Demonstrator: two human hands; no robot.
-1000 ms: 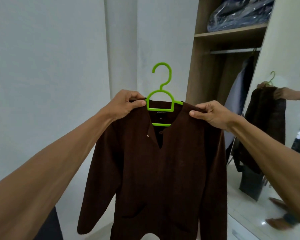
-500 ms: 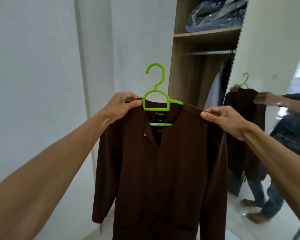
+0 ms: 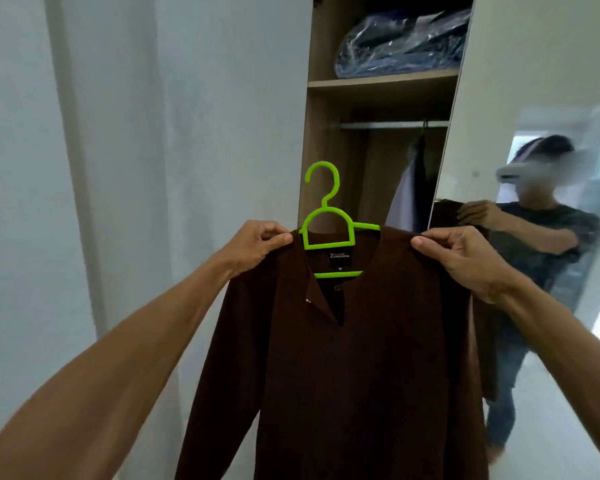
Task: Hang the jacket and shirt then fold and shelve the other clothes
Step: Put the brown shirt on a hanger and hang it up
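The left grip (image 3: 257, 245) pinches one shoulder of the brown shirt (image 3: 354, 368), and the right grip (image 3: 465, 259) pinches the other. Between the two grips the green hanger (image 3: 329, 245) sits inside the collar, hook upright. Above and beyond the grips, the wardrobe rail (image 3: 378, 125) carries a dark garment (image 3: 421, 181).

Matt brown cloth shirt (image 3: 343, 375) on smooth lime-green plastic hanger (image 3: 329, 245); pale matt wood-grain wardrobe (image 3: 321, 46), shiny metal rail (image 3: 378, 125), crinkled glossy clear-plastic bag (image 3: 395, 43), reflective mirror door (image 3: 534, 81).
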